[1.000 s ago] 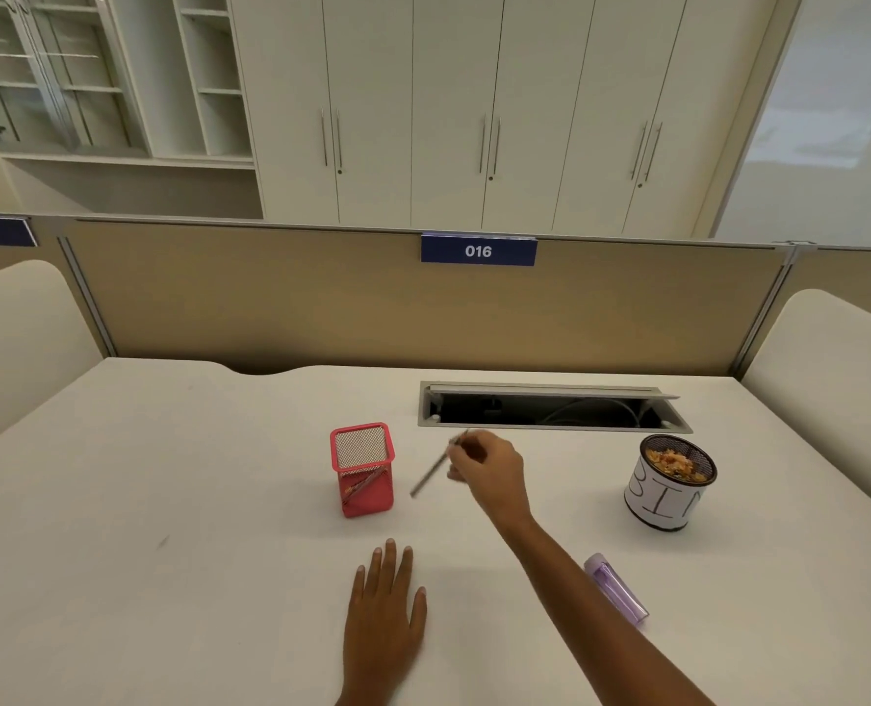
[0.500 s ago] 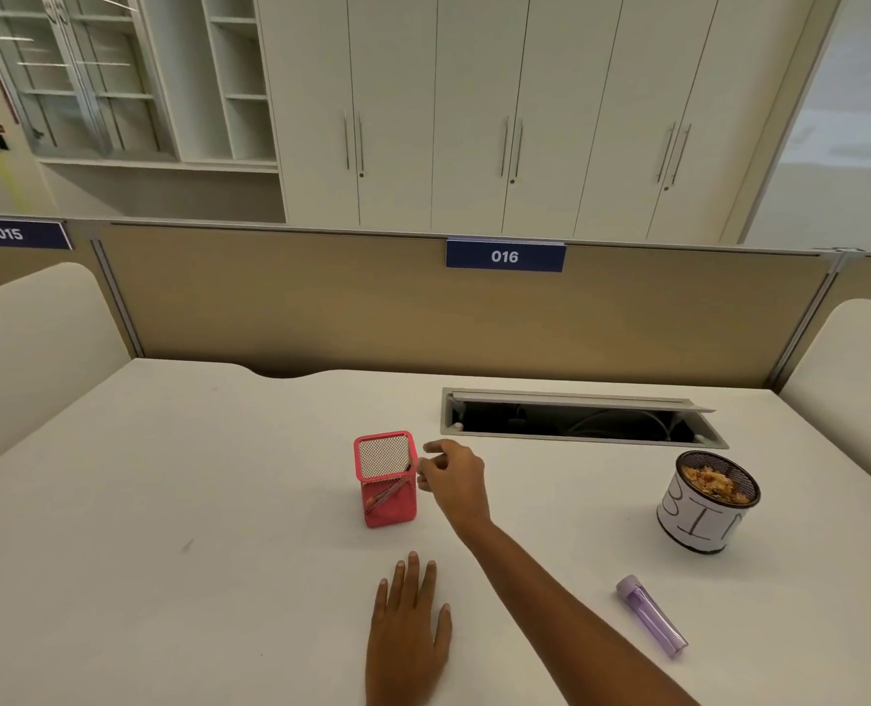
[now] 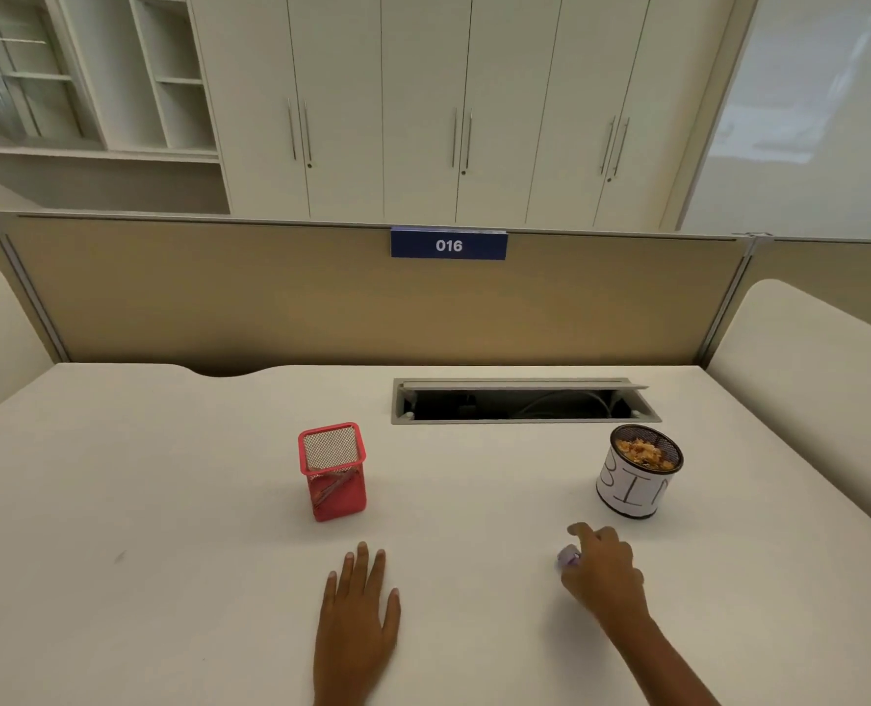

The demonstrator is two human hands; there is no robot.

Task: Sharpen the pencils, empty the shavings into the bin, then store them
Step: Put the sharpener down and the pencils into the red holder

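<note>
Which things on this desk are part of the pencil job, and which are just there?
Job: red mesh pencil holder, pencils inside, black mesh cup labelled BIN, purple plastic sharpener under the right hand.
Just there: open cable tray, blue 016 sign, white cupboards.

A wide lane of bare table [image 3: 474,491] runs through the middle of the frame between the red mesh holder [image 3: 332,471] at centre left and the bin [image 3: 637,471] at centre right, which stand well apart. Above that lane the open cable slot [image 3: 520,402] dips into the surface, and the tan partition [image 3: 219,298] walls off the far edge. The left hand [image 3: 357,619] lies flat at lower centre, near the holder. At lower right the right hand [image 3: 601,573] covers a purple sharpener [image 3: 568,556], near the bin.
</note>
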